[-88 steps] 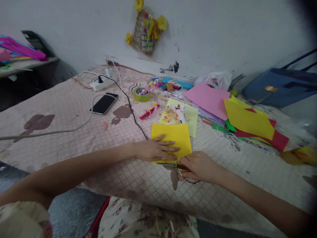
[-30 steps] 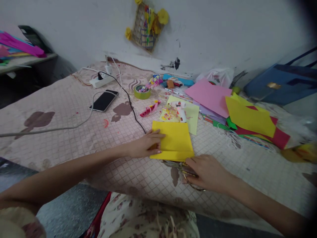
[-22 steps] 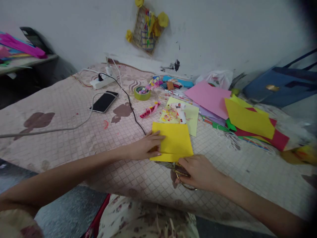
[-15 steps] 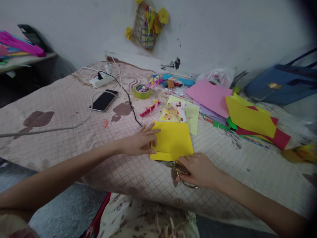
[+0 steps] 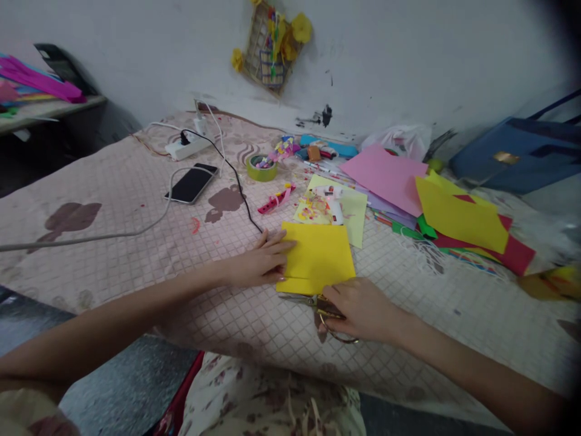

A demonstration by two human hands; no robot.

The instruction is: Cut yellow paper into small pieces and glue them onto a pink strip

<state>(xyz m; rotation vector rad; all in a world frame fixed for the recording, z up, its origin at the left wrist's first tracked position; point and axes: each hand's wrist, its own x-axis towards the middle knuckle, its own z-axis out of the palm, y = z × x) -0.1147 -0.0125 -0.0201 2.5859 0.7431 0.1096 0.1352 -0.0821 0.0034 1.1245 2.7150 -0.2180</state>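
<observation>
A folded yellow sheet of paper (image 5: 320,254) lies on the patterned tablecloth in front of me, with a crease line near its lower edge. My left hand (image 5: 259,263) rests over the sheet's left edge, fingers stretched out and lying flat on it. Along the lower edge, my right hand (image 5: 358,309) is closed around a pair of scissors (image 5: 333,307) with gold-coloured ring handles. The scissor blades point left and lie close to the paper's lower edge, partly hidden by it. My right fingertips touch the paper's lower right corner.
Behind the paper lie a white glue gun (image 5: 334,209), a pale green sheet (image 5: 356,212) and a tape roll (image 5: 262,168). A phone (image 5: 193,183) and power strip (image 5: 188,147) with cables are at left. Coloured sheets (image 5: 460,215) and a blue bag (image 5: 517,154) stand right.
My left fingers have drawn closer together on the paper's left edge. My right hand and the scissors have shifted slightly left along the lower edge.
</observation>
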